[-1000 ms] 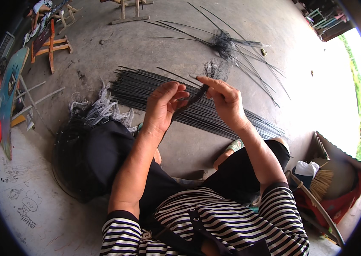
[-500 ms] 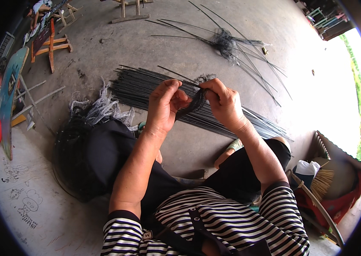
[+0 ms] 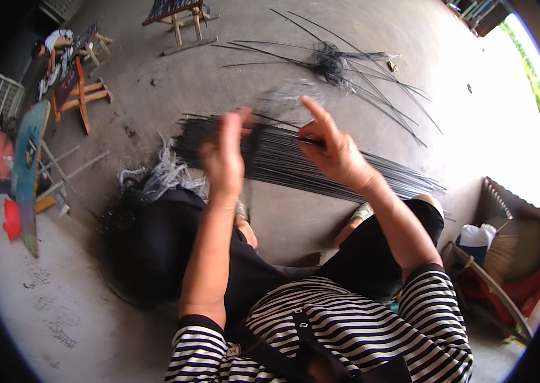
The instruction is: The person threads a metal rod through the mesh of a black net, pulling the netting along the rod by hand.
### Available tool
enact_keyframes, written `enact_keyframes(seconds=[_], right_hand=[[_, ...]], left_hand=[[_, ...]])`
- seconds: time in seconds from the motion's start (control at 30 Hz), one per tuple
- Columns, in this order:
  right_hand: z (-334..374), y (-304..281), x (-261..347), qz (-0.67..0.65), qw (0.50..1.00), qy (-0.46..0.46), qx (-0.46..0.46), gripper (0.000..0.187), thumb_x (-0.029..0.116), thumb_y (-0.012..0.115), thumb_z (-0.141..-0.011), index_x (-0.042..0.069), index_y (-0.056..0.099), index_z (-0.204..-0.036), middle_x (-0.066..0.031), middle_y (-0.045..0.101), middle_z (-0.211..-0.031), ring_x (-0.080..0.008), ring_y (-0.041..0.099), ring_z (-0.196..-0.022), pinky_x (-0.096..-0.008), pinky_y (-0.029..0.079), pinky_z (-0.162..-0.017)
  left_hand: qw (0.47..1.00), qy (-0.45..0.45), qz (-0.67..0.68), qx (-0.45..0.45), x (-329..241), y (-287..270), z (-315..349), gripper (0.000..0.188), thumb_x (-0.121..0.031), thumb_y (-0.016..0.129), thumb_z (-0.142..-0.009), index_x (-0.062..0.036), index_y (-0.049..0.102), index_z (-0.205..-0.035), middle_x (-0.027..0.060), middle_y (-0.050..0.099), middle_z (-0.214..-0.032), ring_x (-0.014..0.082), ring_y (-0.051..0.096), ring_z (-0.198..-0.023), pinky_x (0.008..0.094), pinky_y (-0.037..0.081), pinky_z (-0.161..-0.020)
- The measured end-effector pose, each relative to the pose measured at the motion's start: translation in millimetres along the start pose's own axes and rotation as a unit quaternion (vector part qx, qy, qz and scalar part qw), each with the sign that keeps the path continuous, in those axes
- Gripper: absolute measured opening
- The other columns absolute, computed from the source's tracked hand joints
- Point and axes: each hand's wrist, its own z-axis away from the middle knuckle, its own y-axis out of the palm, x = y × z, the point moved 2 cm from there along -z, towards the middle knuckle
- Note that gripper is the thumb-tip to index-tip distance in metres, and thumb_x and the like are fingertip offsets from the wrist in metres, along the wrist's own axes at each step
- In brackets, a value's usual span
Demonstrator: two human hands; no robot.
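Note:
My right hand (image 3: 340, 153) is closed on a thin black rod (image 3: 276, 120), its index finger stretched out ahead. The rod points left, toward my left hand (image 3: 224, 156). That hand is held upright, its fingers smeared by motion, so its grip cannot be made out. A dark strip of netting (image 3: 254, 150) hangs blurred beside it. Beyond both hands, a pale, blurred patch of mesh (image 3: 290, 101) shows over the floor. Under them lies a thick bundle of black rods (image 3: 270, 156), stretching from the left to the lower right.
Farther off, loose rods lie around a tangle of black netting (image 3: 330, 64). Whitish netting (image 3: 161, 169) and a dark heap (image 3: 132, 255) are on my left. Wooden stands (image 3: 81, 99) and a person (image 3: 56, 45) are at the far left. A red container (image 3: 535, 300) stands at my right.
My hands were close together over the dark netting and are now farther apart. The netting hangs by my left hand, and my right index finger has straightened.

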Motion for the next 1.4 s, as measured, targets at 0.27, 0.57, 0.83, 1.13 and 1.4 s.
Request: enact_keyframes(seconds=[0.27, 0.57, 0.83, 1.13, 1.4], right_hand=[[3, -18, -9, -0.06, 0.955, 0.131, 0.259, 0.042, 0.042, 0.08, -0.106, 0.001, 0.084, -0.117, -0.0142, 0.083, -0.099, -0.0232, 0.079, -0.086, -0.0401, 0.063, -0.085], [-22, 26, 45, -0.159, 0.985, 0.015, 0.06, 0.033, 0.031, 0.083, -0.102, 0.001, 0.082, -0.115, -0.02, 0.083, -0.102, -0.0348, 0.081, -0.092, -0.0416, 0.063, -0.085], [-18, 17, 52, -0.1, 0.984, 0.035, 0.145, 0.029, 0.027, 0.081, -0.101, -0.001, 0.077, -0.097, -0.0175, 0.075, -0.075, -0.0311, 0.079, -0.074, -0.0428, 0.061, -0.072], [-25, -45, 35, 0.015, 0.976, 0.088, 0.199, 0.042, 0.036, 0.057, -0.116, 0.003, 0.079, -0.128, -0.0112, 0.083, -0.086, -0.0191, 0.077, -0.071, -0.0361, 0.062, -0.074], [-4, -81, 23, -0.027, 0.999, 0.028, 0.01, 0.025, 0.025, 0.08, -0.104, 0.001, 0.086, -0.111, -0.0114, 0.085, -0.095, -0.0212, 0.079, -0.086, -0.0385, 0.062, -0.083]], left_hand=[[0.919, 0.38, 0.085, -0.063, -216, -137, 14, 0.058, -0.045, 0.044, -0.123, 0.0066, 0.071, -0.13, 0.0196, 0.075, -0.12, 0.0297, 0.072, -0.111, 0.0453, 0.059, -0.108], [0.983, -0.086, 0.158, 0.029, -42, 27, 25, 0.058, -0.042, 0.048, -0.123, 0.0071, 0.058, -0.154, 0.0193, 0.068, -0.143, 0.0247, 0.07, -0.125, 0.041, 0.053, -0.115], [0.959, -0.167, 0.193, 0.121, -23, 38, 49, 0.071, -0.067, 0.036, -0.12, -0.0053, 0.067, -0.139, 0.0065, 0.07, -0.123, 0.0196, 0.065, -0.112, 0.0391, 0.052, -0.103], [0.983, -0.133, 0.085, 0.095, -14, -32, -2, 0.082, -0.066, 0.031, -0.12, 0.0024, 0.074, -0.108, 0.0217, 0.082, -0.104, 0.0358, 0.081, -0.1, 0.0455, 0.064, -0.093], [0.965, -0.054, -0.02, 0.257, -7, 36, 37, 0.059, -0.051, 0.058, -0.115, 0.0027, 0.075, -0.132, 0.0145, 0.083, -0.12, 0.026, 0.078, -0.113, 0.0383, 0.06, -0.1]])
